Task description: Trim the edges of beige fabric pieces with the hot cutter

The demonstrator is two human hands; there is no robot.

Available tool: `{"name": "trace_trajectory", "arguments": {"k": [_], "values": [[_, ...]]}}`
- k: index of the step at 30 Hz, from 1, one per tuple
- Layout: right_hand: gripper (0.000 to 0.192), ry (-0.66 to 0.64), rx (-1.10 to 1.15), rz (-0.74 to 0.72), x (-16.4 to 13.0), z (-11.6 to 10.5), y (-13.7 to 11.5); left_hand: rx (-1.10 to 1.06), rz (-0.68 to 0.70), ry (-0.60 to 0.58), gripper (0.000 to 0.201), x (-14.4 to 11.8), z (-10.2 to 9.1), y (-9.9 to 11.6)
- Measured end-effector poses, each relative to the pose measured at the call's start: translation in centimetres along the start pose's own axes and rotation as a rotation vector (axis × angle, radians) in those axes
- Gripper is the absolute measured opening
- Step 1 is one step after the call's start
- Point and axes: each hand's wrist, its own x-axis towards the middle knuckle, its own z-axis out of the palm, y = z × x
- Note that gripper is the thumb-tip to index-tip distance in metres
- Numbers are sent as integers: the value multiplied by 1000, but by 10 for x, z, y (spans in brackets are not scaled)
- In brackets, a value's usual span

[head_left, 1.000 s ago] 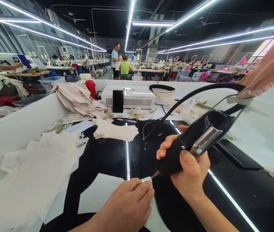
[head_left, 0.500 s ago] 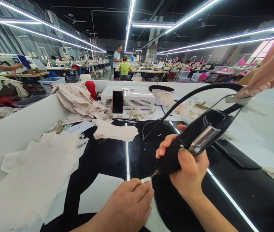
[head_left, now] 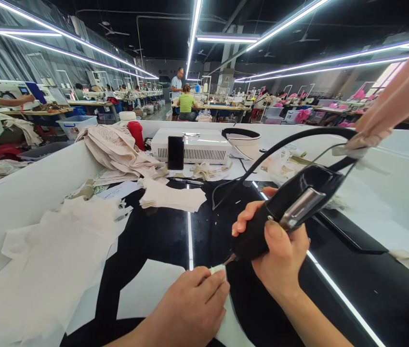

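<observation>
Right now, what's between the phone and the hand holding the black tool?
In the head view, between the phone and the right hand lie a pen and bare black tabletop.

Your glossy black handheld tool sat tilted, its metal tip down at the near centre, touching the corner of a small white fabric piece lying flat on the dark tabletop.

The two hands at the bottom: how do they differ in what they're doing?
The left hand lies flat, fingers pressing a white fabric piece onto the black table. The right hand is raised and curled around a black corded tool, with its tip at the fabric's edge. Both are bare and meet at the same piece.
</observation>
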Motion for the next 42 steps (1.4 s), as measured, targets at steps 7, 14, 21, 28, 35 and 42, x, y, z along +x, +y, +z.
{"name": "trace_trajectory", "arguments": {"k": [7,14,21,28,35,42], "values": [[28,-29,9,14,-2,2,3,22,39,-40,16,-1,-1,0],[35,7,33,23,1,5,2,23,20,9,25,-1,0,-1],[38,-42,58,36,-4,9,3,55,79,-33,21,-4,2,-2],[38,-25,29,28,-4,8,3,59,79,-59,22,-3,0,-2],[34,-37,7,35,-5,8,4,49,43,15,29,2,-5,-3],[29,17,26,20,-1,2,3,16,31,-13,23,-2,1,-1]]}}
